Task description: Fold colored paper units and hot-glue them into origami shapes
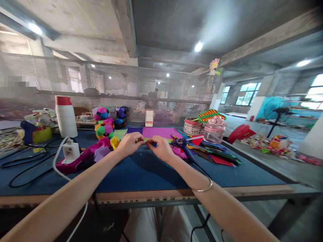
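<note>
My left hand (pixel 130 144) and my right hand (pixel 161 147) meet over the blue tabletop (pixel 136 174), fingertips pinched and almost touching. Whatever lies between them is too small and covered to make out; a thin yellow-green edge shows just behind the fingertips. A purple sheet (pixel 161 132) lies directly beyond my hands. Close to my right hand rests a blue glue gun (pixel 183 144) with its cord trailing forward. Folded yellow paper (pixel 115 142) and lilac paper (pixel 102 153) pieces sit beside my left hand.
At left stand stacked paper cups (pixel 66 117) and a magenta power strip (pixel 75 161) with a white plug. Multicoloured paper balls (pixel 104 129) stand behind. On the right are a pink-lidded bottle (pixel 214 131), a woven basket (pixel 192 126) and colored sheets (pixel 219 159). Perforated panels (pixel 113 84) border the back.
</note>
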{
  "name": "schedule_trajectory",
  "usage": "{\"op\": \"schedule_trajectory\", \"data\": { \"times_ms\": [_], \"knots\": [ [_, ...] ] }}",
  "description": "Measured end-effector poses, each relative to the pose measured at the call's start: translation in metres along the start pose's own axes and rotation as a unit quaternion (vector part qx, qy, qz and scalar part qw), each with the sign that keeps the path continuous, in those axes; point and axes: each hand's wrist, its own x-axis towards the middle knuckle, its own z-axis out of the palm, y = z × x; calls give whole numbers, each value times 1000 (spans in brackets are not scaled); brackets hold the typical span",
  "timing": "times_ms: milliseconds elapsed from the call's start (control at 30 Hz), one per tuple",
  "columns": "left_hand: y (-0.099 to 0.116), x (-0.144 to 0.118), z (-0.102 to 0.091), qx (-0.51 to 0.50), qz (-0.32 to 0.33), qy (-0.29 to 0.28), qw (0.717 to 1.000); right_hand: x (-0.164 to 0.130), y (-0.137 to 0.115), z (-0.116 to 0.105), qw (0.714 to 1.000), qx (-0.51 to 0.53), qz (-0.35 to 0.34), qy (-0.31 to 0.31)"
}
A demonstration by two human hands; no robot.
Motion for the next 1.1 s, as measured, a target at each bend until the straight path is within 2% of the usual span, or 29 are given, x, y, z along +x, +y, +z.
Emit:
{"op": "schedule_trajectory", "data": {
  "times_ms": [167, 433, 500, 600, 700, 800, 1100],
  "knots": [
    [1, 0, 1, -6, 3, -1, 1000, 0, -1, -2, 1000, -25, 5, 0],
    [1, 4, 2, -121, -63, 10, 991, 2, 3, -1, 996, 38, 69, 38],
    [-1, 5, 3, -192, -108, -5, 976, 3, 4, -1, 993, 76, 77, 49],
    [1, 5, 4, -314, -188, -26, 930, 4, 4, 0, 989, 112, 83, 56],
    [7, 3, 3, -385, -215, -57, 896, 4, 1, -1, 987, 123, 89, 55],
    [11, 2, 0, -410, -211, -83, 884, 4, -1, -2, 987, 117, 99, 48],
    [11, 4, -3, -440, -240, -84, 861, 4, -2, -3, 989, 109, 97, 29]
  ]
}}
